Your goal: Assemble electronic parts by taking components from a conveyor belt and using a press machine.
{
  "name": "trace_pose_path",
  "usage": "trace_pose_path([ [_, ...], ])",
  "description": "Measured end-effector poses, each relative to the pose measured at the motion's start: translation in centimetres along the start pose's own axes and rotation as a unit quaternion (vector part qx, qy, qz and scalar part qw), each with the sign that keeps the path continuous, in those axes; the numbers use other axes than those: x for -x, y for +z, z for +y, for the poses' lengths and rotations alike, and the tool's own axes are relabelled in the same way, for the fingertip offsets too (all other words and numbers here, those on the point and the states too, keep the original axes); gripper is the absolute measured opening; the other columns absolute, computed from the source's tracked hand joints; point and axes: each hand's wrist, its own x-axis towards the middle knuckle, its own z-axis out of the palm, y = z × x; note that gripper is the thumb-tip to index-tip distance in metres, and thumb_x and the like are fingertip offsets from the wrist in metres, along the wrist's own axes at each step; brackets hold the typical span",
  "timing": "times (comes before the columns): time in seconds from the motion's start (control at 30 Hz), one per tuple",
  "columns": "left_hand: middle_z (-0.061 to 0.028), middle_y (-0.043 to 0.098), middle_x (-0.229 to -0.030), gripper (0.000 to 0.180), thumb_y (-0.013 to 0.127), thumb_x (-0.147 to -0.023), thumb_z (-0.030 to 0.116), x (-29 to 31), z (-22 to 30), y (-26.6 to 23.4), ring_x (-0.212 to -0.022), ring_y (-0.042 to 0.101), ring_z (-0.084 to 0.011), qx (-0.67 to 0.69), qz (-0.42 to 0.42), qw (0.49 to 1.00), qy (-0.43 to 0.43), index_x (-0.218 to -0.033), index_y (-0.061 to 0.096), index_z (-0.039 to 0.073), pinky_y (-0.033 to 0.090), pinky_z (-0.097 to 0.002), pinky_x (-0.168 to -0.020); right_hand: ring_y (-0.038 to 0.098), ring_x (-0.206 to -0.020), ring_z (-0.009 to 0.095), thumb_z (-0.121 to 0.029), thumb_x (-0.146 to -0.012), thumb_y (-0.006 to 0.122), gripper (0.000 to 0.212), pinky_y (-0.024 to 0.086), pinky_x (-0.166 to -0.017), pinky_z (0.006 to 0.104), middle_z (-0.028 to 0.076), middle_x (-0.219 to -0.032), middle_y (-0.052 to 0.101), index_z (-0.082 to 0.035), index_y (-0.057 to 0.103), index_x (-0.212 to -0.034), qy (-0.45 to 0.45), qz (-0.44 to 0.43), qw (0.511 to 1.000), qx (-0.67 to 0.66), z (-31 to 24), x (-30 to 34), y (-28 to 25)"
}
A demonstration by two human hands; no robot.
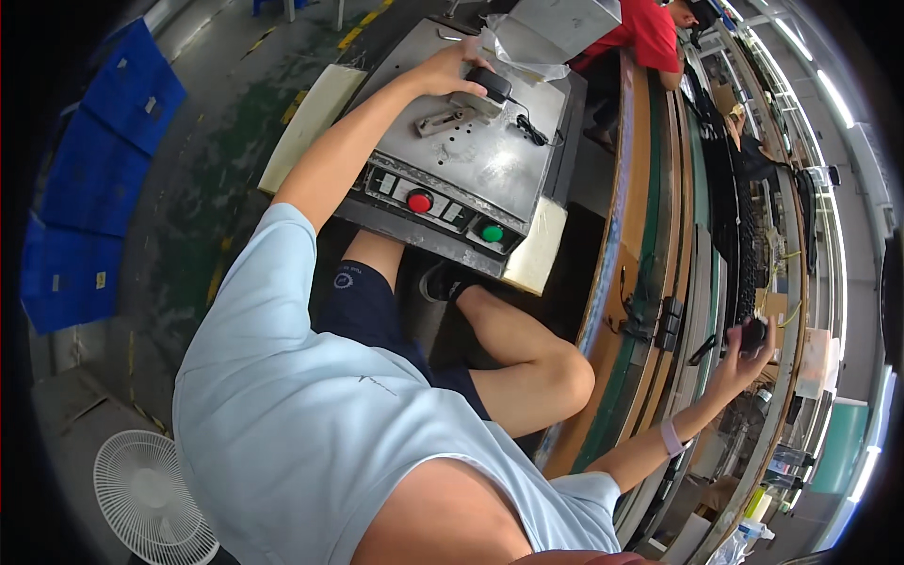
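My left hand point(450, 72) is closed around a black power adapter point(491, 86). The adapter rests at a metal fixture block point(482, 105) on the steel top of a bench machine point(424, 75). Its thin black cord point(532, 130) lies bundled to the right on that plate. On the machine's front are a red button point(419, 201) and a green button point(492, 234). Far to the right, my right hand point(744, 363) reaches over the conveyor line, fingers curled around a small black object point(753, 335), whose kind is hard to make out.
Several blue bins point(113, 94) stand at the left, and a white fan point(151, 494) at lower left. A conveyor line point(650, 245) with black adapters point(669, 320) runs along my right, beside a cluttered shelf point(782, 377). A person in red point(645, 33) works at the far end.
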Motion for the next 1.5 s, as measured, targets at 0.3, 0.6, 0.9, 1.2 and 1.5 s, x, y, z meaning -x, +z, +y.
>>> trace_pose_path([
  [0.3,-0.0162,0.065,-0.112,0.073,0.078,-0.072,0.002,-0.7,0.0,0.1,-0.104,0.061,-0.0240,0.312,0.047,0.947,-0.062,-0.133,0.037,0.005,0.044,-0.0328,-0.095,0.056,-0.089,0.021,-0.008,-0.084,0.071,0.043,0.050,-0.076,0.0298,0.010,-0.102,0.054,0.000,0.054,-0.123,-0.043,-0.224,0.954,-0.194,-4.3,-4.7,26.6],
  [0.6,-0.0145,0.065,-0.102,0.087,0.084,-0.071,0.030,12.6,12.2,-4.6,-0.089,0.060,-0.0214,0.595,0.058,0.793,-0.112,-0.141,0.036,0.011,0.050,-0.0273,-0.071,0.058,-0.101,0.027,-0.015,-0.085,0.069,0.055,0.050,-0.081,0.0339,0.011,-0.119,0.055,-0.006,0.049,-0.136,-0.194,-0.314,0.916,-0.154,-9.5,-4.7,42.1],
  [0.9,-0.0104,0.059,-0.106,0.053,0.070,-0.083,0.011,22.9,15.6,-2.7,-0.092,0.059,-0.0206,0.329,0.243,0.830,-0.379,-0.130,0.046,0.012,0.049,-0.0321,-0.076,0.050,-0.122,0.038,-0.029,-0.079,0.074,0.091,0.042,-0.102,0.0444,0.017,-0.147,0.038,-0.018,0.022,-0.153,-0.293,-0.414,0.849,0.149,-13.9,-3.7,38.0],
  [1.2,-0.0068,0.056,-0.121,0.041,0.064,-0.080,0.001,19.9,14.4,-3.0,-0.106,0.055,-0.0207,0.091,0.129,0.947,-0.280,-0.119,0.052,0.009,0.045,-0.0302,-0.086,0.027,-0.140,0.038,-0.035,-0.061,0.084,0.113,0.029,-0.110,0.0538,0.020,-0.153,0.025,-0.005,0.022,-0.150,-0.359,-0.377,0.850,0.078,-10.1,8.8,29.6],
  [1.5,-0.0140,0.037,-0.145,0.055,0.035,-0.101,0.037,11.2,24.7,1.1,-0.132,0.036,-0.0259,0.266,-0.048,0.950,-0.156,-0.145,0.032,0.004,0.024,-0.0354,-0.110,0.054,-0.062,0.008,-0.024,-0.097,0.057,0.018,0.041,-0.053,0.0208,0.003,-0.072,0.059,-0.007,0.053,-0.097,0.136,-0.467,0.678,-0.552,-10.3,4.0,19.9],
])
